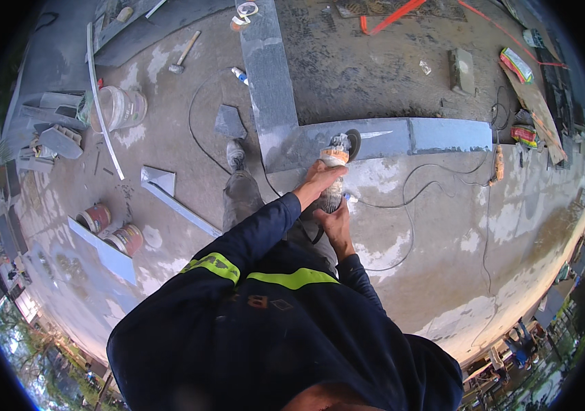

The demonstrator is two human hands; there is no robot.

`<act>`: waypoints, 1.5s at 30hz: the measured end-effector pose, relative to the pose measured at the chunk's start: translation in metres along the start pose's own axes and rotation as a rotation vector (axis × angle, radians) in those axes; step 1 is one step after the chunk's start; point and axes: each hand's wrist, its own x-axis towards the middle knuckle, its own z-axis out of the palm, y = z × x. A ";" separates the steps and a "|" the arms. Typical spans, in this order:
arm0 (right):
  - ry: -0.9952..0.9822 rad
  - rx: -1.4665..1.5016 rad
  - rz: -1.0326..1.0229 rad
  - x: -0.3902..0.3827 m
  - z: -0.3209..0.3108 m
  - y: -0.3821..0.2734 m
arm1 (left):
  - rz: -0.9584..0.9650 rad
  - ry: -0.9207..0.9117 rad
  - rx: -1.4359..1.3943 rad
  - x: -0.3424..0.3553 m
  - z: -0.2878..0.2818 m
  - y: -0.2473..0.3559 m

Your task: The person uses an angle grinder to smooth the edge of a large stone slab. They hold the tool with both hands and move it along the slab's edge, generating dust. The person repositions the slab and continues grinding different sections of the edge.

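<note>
My left hand (320, 177) grips an angle grinder (333, 157) around its dusty white and orange front part. My right hand (335, 222) holds the rear of the grinder's body, with a cord hanging by it. The cutting disc (353, 144) is over a grey stone slab (381, 144) that lies in a strip on the concrete; I cannot tell whether it touches. The slab strip meets another one (262, 68) running away from me. My left foot (236, 156) is beside the corner, near a loose stone piece (229, 122).
Buckets (118, 109), stone offcuts (59, 140) and long strips (176, 202) lie to the left, a mallet (186, 51) farther back. Cables (409, 205) snake across the concrete on the right, near an orange tool (498, 164), a block (462, 68) and a plank (539, 123).
</note>
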 end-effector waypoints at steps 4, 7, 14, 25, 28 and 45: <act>0.011 -0.031 -0.101 -0.026 0.000 0.010 | 0.015 -0.047 -0.075 -0.024 -0.004 -0.013; 0.031 -0.077 -0.209 -0.034 0.014 0.013 | -0.001 -0.026 -0.125 -0.038 -0.019 -0.022; -0.029 -0.200 -0.167 -0.065 0.086 0.009 | -0.005 0.003 -0.261 -0.085 -0.110 -0.035; -0.231 -0.528 -0.369 -0.122 0.281 0.001 | -0.006 0.130 -0.500 -0.193 -0.329 -0.085; -0.310 -0.606 -0.474 -0.142 0.314 0.002 | -0.014 0.050 -0.677 -0.214 -0.380 -0.102; -0.638 -0.606 -0.590 -0.156 0.271 0.002 | 0.181 0.236 -0.782 -0.287 -0.334 -0.122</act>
